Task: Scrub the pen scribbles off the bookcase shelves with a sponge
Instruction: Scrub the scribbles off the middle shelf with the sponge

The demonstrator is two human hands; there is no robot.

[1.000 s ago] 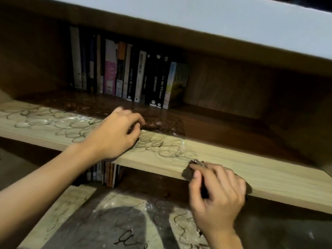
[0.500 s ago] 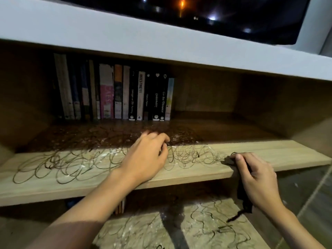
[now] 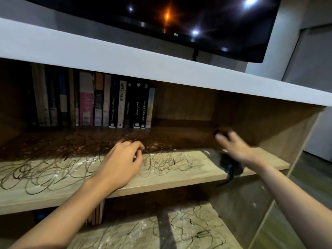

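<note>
Head view: left hand (image 3: 124, 163) braces on the scribbled shelf (image 3: 179, 178), fingers loosely curled, holding nothing — right hand (image 3: 233, 146) reaches deeper, blurred fingers apparently gripping a dark sponge (image 3: 221, 133).

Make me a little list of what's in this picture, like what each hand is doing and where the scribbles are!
left hand: rests on the upper shelf, fingers curled, holding nothing visible
right hand: blurred, reaching over the shelf's right end, something dark at its fingertips; grip unclear
dark thing: under the right wrist at the shelf edge, possibly the sponge
upper shelf: scribbles cover left and middle, right end bare
lower shelf: scribbled too
books: upright at the back left
TV: above the bookcase
</note>
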